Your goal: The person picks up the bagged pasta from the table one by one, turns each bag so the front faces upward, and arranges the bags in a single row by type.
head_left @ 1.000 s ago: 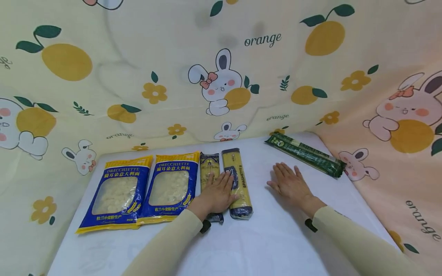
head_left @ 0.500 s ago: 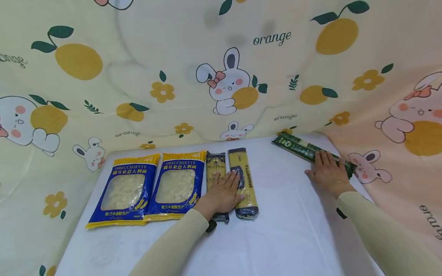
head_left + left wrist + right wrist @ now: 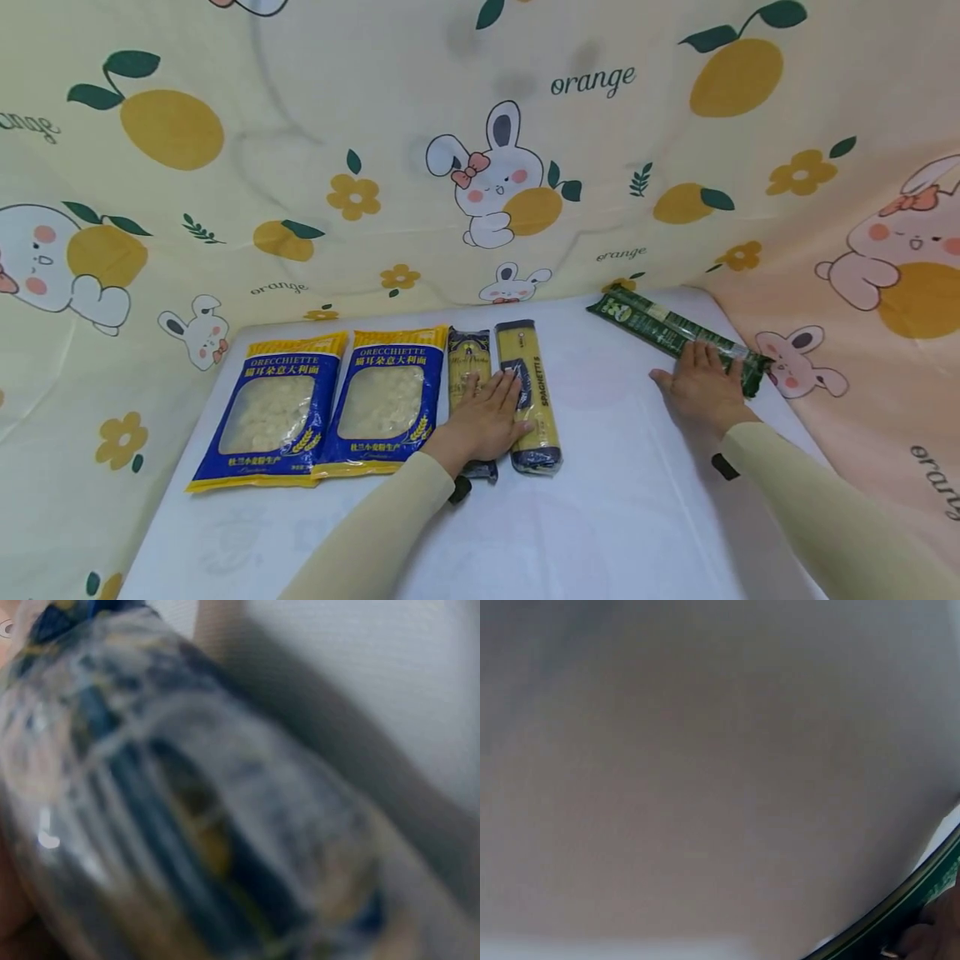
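Note:
My left hand [image 3: 483,425] lies flat across a dark-ended pack of pasta [image 3: 468,360] and a yellow spaghetti pack [image 3: 542,408], its fingers spread. In the left wrist view a blurred, glossy clear-and-blue wrapper [image 3: 187,795] fills much of the picture. At the right, my right hand [image 3: 708,387] rests its fingers on the green pack [image 3: 652,321], which lies slanted near the back right corner. The thumb points left, apart from that pack. In the right wrist view the pack's green edge [image 3: 900,907] and some fingers [image 3: 934,930] show at the lower right.
Two blue-and-yellow orecchiette bags [image 3: 262,475] [image 3: 375,454] lie side by side at the left of the white table [image 3: 592,533]. A patterned cloth [image 3: 390,100] with rabbits and oranges rises behind the table and along its sides.
My right hand has moved right and away from me onto the green pack, then slightly back left. The pack's near end has shifted a little toward me. My left hand stays in place.

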A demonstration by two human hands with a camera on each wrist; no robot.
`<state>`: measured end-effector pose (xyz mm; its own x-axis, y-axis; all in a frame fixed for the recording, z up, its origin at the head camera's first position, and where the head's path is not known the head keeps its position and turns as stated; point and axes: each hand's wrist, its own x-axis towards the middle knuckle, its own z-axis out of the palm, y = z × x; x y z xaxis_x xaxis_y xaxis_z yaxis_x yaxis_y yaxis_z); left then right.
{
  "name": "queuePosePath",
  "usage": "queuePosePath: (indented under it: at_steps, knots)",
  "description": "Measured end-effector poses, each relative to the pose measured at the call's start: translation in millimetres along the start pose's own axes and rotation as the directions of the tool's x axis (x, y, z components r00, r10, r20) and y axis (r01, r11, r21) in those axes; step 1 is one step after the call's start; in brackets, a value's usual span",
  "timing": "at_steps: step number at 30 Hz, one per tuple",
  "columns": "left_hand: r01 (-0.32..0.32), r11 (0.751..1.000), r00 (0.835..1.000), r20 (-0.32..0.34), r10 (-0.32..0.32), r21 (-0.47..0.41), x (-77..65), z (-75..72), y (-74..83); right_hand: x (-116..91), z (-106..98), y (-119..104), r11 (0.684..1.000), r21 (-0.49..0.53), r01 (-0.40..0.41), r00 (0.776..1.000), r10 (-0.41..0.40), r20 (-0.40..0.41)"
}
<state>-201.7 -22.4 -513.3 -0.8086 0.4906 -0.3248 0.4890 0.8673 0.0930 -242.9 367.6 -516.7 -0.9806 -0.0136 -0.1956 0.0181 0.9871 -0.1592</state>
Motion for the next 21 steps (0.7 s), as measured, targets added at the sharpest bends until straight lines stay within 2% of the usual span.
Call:
queuePosePath:
  at_steps: [7, 15, 21]
  knots:
    - [-0.003, 1.0, 1.0, -0.005, 0.003, 0.009, -0.4, -0.2, 0.8, -15.5, 8.3, -22.5, 0.998, -0.063, -0.007, 0.999, 0.005, -0.033]
    - [-0.007, 1.0, 1.0, -0.018, 0.007, 0.003, -3.2, -2.8, 1.7, -47.5, 19.6, -72.0, 0.992, -0.125, 0.009, 0.997, -0.019, -0.078]
    - [-0.016, 1.0, 1.0, -0.024, 0.016, -0.004, -3.2, -2.1, 1.0, -80.1, 26.2, -108.6, 0.984, -0.138, 0.112, 0.986, -0.127, -0.105]
